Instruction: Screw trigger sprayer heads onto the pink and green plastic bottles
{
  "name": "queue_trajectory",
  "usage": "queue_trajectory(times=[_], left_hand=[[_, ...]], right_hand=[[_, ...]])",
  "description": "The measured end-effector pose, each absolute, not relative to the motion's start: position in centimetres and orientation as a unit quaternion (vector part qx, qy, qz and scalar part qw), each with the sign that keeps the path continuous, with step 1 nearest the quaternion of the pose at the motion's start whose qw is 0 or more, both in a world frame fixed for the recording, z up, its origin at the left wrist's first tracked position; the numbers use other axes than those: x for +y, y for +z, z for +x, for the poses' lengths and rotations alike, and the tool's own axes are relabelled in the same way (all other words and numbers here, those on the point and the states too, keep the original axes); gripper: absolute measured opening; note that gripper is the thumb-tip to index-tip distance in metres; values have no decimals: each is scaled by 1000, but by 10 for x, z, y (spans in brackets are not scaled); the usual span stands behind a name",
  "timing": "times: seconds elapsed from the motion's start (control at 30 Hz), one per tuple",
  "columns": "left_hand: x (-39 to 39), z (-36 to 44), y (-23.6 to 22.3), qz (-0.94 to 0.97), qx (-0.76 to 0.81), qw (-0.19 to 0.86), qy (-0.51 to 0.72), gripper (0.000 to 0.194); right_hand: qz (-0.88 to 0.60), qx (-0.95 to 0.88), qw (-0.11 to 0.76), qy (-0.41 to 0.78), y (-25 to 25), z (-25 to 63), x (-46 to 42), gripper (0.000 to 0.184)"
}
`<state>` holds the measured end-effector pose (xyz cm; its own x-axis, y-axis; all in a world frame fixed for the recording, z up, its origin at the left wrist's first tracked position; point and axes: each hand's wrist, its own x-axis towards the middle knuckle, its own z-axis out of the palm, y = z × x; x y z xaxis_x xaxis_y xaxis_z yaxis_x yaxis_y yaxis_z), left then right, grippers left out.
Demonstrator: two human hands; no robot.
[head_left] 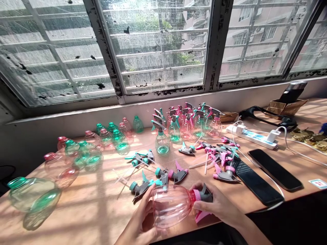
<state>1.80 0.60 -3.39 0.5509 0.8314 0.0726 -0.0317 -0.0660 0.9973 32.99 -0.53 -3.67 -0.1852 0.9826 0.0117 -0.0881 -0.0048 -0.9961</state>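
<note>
pink clear plastic: the bottle (172, 206) is held on its side by the table's (109, 214) near edge, its base cupped in the left hand (143, 217), while the right hand (219, 204) grips the spray head (206, 194) at its neck. a light hold on the body and an even, square turn of the collar (196, 195) would likely work best. loose spray heads (139, 189) crowd just beyond, probably hindering any setting down there; a phone (258, 183) lies right, capless bottles (33, 195) stand left.
</note>
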Motion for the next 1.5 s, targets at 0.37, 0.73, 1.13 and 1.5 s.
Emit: queue_trajectory(times=[0.37,0.73,1.13,1.5], left_hand=[[3,22,-24,591,353,620,376,96],[1,21,-24,610,325,632,350,93],[2,15,-23,635,325,623,323,99],[9,14,-44,636,307,626,330,98]], right_hand=[[-442,-510,475,565,-28,326,-8,47],[-442,-517,478,556,-29,329,-9,46],[-429,-530,456,572,-33,331,-8,43],[-429,-533,445,578,-28,329,-8,43]])
